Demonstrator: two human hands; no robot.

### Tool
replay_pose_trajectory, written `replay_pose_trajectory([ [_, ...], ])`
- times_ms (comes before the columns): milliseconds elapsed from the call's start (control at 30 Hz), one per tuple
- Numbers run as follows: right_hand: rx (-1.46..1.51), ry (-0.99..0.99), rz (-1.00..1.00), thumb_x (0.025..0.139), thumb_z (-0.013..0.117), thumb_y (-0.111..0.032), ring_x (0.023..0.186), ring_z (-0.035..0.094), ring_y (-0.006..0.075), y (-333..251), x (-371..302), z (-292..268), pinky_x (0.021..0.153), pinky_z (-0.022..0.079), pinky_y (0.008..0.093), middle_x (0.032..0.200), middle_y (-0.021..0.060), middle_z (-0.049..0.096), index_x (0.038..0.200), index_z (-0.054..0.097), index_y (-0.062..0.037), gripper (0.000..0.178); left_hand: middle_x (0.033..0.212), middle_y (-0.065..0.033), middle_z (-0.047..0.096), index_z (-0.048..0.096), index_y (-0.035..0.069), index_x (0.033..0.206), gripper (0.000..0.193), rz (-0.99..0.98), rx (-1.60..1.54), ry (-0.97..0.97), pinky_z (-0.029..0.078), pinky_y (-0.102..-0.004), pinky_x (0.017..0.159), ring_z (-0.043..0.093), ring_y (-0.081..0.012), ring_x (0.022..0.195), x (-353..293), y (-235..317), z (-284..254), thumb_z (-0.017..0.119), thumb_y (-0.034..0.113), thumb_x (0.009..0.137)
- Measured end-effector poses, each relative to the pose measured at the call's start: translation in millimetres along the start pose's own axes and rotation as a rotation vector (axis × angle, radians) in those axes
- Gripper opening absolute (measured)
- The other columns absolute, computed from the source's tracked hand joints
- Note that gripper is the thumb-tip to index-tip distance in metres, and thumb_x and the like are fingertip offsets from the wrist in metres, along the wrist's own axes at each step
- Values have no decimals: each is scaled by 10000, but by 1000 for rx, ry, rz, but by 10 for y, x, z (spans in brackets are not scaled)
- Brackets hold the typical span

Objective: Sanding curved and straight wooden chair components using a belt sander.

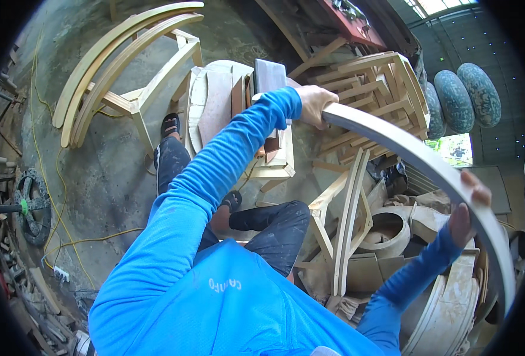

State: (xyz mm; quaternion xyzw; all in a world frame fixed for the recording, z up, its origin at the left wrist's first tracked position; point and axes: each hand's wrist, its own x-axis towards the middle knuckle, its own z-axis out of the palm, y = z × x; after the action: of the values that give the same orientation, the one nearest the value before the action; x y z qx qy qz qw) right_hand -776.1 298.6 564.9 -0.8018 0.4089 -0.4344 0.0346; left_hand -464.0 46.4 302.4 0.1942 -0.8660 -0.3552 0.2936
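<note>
A long, pale curved wooden strip arcs from the middle of the view to the lower right. My left hand is closed round its upper end. Farther along the arc, my right hand grips the strip, thumb on the inner side and fingers over the outer; it is slightly blurred. Below and left of my left hand stands a low wooden stand bearing flat pieces of wood. A grey rectangular block rests upright on it, close to my left wrist.
Several curved strips lie on a wooden frame at the upper left. Stacked wooden frames rise behind my left hand. Another frame leans near my knee. Yellow cable crosses the floor; scrap wood edges the left.
</note>
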Motion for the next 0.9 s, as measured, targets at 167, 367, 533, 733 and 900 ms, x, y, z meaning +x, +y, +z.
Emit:
replay_pose_trajectory([
  [167, -204, 347, 266, 854, 783, -513, 692, 633, 176, -335, -857, -266, 557, 484, 227, 1096, 239, 699, 1163, 650, -41, 579, 1029, -120, 757, 758, 156, 1096, 481, -67, 213, 208, 549, -414, 902, 717, -317, 1011, -48, 553, 229, 804, 471, 735],
  [367, 94, 250, 313, 883, 749, -481, 656, 604, 169, -462, -1113, -846, 459, 461, 243, 986, 106, 602, 1370, 527, -25, 703, 862, -122, 760, 792, 78, 996, 525, -68, -62, -368, 568, -398, 769, 732, -298, 834, -18, 640, 568, 903, 489, 689],
  [533, 35, 619, 477, 937, 727, -391, 496, 560, 112, -401, -587, -545, 412, 425, 208, 780, 86, 638, 1228, 622, -2, 497, 895, -121, 761, 799, 111, 985, 772, -94, 41, 166, 484, -468, 929, 719, -308, 891, -87, 517, 539, 495, 809, 862],
  [733, -6, 468, 564, 938, 732, -396, 577, 539, 80, -196, -117, -346, 478, 395, 186, 825, 52, 631, 1241, 652, -41, 474, 1015, -119, 736, 780, 158, 1007, 857, -200, 81, 436, 350, -547, 1023, 621, -335, 1035, -155, 238, 936, 136, 723, 1014],
  [900, 8, 360, 630, 922, 715, -433, 569, 548, 96, -441, 15, 0, 462, 415, 210, 882, 117, 627, 1286, 597, -39, 549, 846, -140, 664, 678, 106, 812, 652, -200, 120, 652, 379, -502, 900, 587, -364, 920, -139, -33, 988, 250, 519, 1079],
])
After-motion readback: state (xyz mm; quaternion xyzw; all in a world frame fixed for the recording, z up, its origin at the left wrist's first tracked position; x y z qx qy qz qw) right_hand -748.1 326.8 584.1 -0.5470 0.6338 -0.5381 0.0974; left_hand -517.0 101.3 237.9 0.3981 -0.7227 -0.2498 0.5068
